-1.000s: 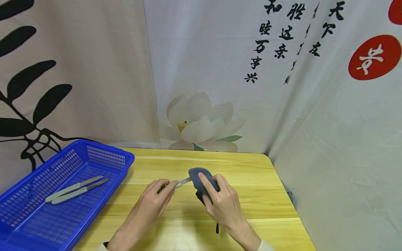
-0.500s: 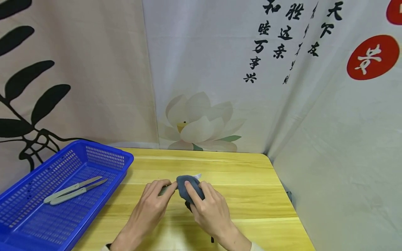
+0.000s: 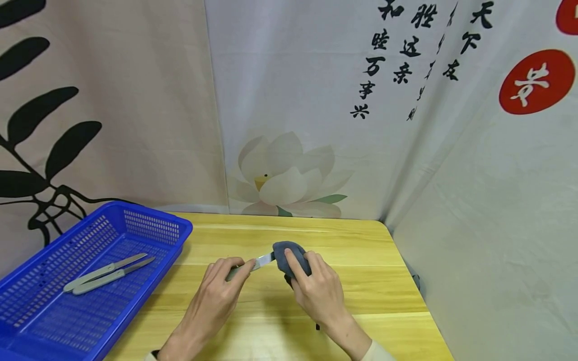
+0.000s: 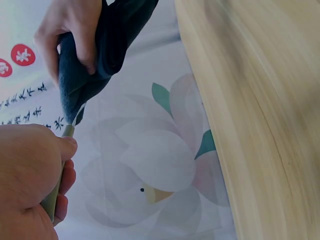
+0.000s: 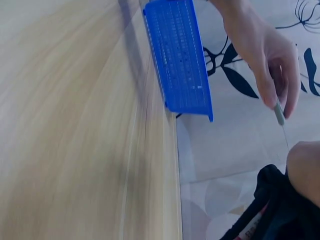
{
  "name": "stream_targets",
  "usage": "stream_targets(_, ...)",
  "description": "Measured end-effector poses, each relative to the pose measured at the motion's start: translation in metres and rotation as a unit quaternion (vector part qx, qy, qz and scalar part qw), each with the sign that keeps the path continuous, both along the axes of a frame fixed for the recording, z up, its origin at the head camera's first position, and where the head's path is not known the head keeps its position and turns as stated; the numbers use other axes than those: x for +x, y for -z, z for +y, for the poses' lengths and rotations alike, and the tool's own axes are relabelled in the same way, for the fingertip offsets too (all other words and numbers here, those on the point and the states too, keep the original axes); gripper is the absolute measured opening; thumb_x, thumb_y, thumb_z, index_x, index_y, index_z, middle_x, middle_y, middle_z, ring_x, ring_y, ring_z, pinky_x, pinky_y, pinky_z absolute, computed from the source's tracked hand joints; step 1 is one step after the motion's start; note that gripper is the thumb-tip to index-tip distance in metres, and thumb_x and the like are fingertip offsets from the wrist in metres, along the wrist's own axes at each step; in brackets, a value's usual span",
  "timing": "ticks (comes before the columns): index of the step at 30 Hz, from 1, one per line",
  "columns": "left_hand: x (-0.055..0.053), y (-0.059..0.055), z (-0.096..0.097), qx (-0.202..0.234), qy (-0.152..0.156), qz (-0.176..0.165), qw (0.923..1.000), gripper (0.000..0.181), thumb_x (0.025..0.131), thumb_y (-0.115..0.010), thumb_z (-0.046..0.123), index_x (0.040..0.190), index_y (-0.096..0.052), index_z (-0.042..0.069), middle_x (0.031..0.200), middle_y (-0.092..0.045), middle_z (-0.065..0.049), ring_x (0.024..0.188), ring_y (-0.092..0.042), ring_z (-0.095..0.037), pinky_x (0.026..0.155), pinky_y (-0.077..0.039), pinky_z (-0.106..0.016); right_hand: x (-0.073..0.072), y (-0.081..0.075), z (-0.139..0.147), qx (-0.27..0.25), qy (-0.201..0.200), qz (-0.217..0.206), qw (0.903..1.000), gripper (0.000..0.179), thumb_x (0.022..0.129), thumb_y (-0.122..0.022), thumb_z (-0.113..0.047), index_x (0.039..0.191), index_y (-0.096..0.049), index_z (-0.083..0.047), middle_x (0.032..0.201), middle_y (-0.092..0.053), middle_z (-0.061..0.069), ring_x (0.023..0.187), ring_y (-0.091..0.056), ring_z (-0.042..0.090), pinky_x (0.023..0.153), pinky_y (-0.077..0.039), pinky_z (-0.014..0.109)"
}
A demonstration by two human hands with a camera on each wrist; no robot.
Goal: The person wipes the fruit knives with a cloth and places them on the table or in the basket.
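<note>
My left hand [image 3: 217, 291] grips a small knife [image 3: 264, 260] by its pale grey-green handle, the blade pointing right. In my right hand [image 3: 318, 291] is a folded dark blue-grey cloth [image 3: 282, 258], pinched around the blade near its tip. Both are held up above the table. The left wrist view shows the cloth [image 4: 75, 85] bunched over the blade, just beyond the handle [image 4: 51, 202]. Seen from the right wrist, the thin blade [image 5: 285, 136] runs from the left hand [image 5: 270, 60] toward the dark cloth [image 5: 280, 200].
A blue perforated plastic basket [image 3: 180, 225] stands on the left of the wooden table [image 3: 361, 260]. Two similar knives [image 3: 108, 276] lie inside it, side by side. Behind the table hangs a printed curtain [image 3: 293, 75] with a lotus, black leaves and characters.
The right hand slid the cloth left along the blade to the handle, then back right toward the tip, baring most of the blade. The left hand stayed nearly still.
</note>
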State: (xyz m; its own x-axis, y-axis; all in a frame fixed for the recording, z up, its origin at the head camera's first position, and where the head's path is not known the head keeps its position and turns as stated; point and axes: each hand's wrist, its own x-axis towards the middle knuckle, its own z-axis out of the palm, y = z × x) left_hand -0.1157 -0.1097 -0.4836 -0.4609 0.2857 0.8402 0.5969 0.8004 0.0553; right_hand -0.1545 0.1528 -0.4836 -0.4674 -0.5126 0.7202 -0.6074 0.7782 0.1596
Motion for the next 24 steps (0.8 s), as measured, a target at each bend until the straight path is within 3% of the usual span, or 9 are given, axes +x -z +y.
stream_targets(11, -0.002, -0.001, -0.003, 0.006, 0.005, -0.005, 1.0, 0.049, 0.125, -0.035, 0.027, 0.129, -0.081, 0.009, 0.109, -0.074, -0.01, 0.094, -0.069, -0.024, 0.078, -0.062, -0.041, -0.012, -0.001, 0.021, -0.028, 0.021, 0.005, 0.9994, 0.076, 0.077, -0.097, -0.009, 0.149, -0.073, -0.013, 0.103, -0.067, 0.017, 0.082, -0.063, 0.026, 0.061, -0.062, 0.036)
stream_targets(16, -0.002, -0.002, -0.004, 0.004, 0.004, -0.007, 1.0, 0.051, 0.125, -0.033, 0.026, 0.128, -0.081, 0.009, 0.109, -0.073, -0.01, 0.093, -0.068, -0.024, 0.078, -0.061, -0.041, -0.004, -0.005, 0.014, -0.043, 0.007, -0.003, 0.999, 0.076, 0.079, -0.094, -0.009, 0.152, -0.071, -0.015, 0.103, -0.067, 0.015, 0.082, -0.064, 0.024, 0.063, -0.063, 0.035)
stream_targets(22, -0.002, -0.003, -0.001, 0.001, 0.008, -0.016, 0.9998, 0.053, 0.125, -0.031, 0.025, 0.128, -0.081, 0.008, 0.109, -0.074, -0.011, 0.094, -0.069, -0.026, 0.078, -0.06, -0.042, 0.012, -0.009, -0.012, -0.022, -0.024, -0.014, 0.9994, 0.081, 0.078, -0.1, -0.013, 0.153, -0.069, -0.016, 0.106, -0.068, 0.012, 0.086, -0.067, 0.021, 0.066, -0.064, 0.031)
stream_targets(24, -0.001, -0.002, 0.0, 0.001, 0.011, -0.022, 0.9997, 0.038, 0.122, -0.044, 0.017, 0.128, -0.081, 0.007, 0.11, -0.074, -0.012, 0.095, -0.07, -0.027, 0.079, -0.061, -0.043, 0.016, -0.01, -0.02, -0.013, -0.033, -0.014, 0.9993, 0.082, 0.076, -0.102, -0.015, 0.152, -0.07, -0.015, 0.106, -0.068, 0.011, 0.085, -0.067, 0.019, 0.065, -0.063, 0.028)
